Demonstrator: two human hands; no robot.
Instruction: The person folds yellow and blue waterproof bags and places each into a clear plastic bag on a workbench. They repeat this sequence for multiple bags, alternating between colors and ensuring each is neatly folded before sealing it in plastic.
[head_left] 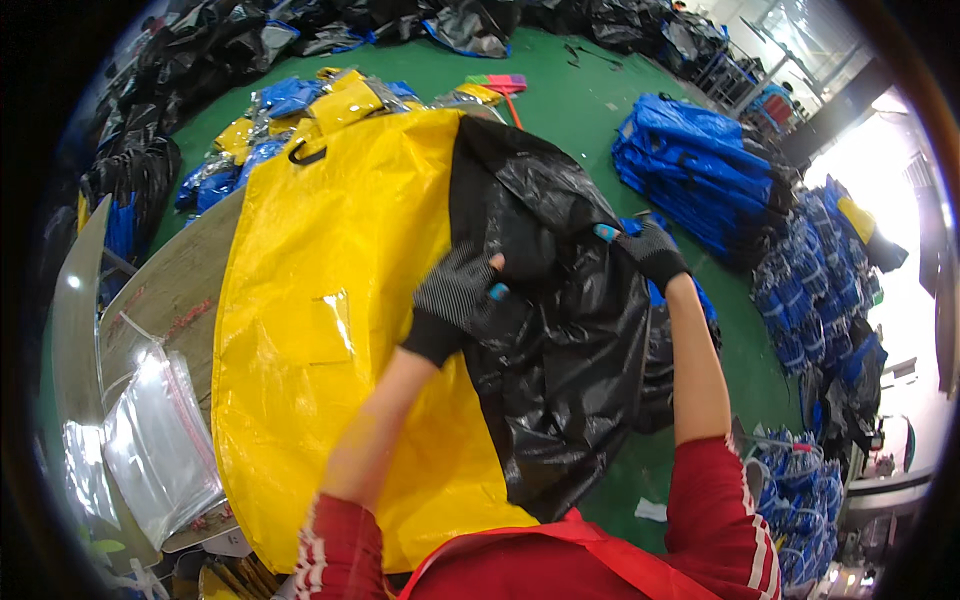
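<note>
My left hand (455, 290) pinches the black bag (560, 330) near its top; right hand (650, 250) grips its far edge. Black bag lies half over 1 yellow bag (320, 330), both w/ long axis running away from me. Left hand's nearer. Farther out: 1 blue bag stack (690, 170).

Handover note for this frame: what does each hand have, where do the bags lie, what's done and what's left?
Left hand: gloved, gripping the black plastic bag near its top edge.
Right hand: gloved, pinching the same bag's upper right edge.
The black bag is spread over the right part of the yellow woven bag, which lies on the worktable.
Done: black bag laid out on the yellow one.
Left: black bag not yet inside it.
</note>
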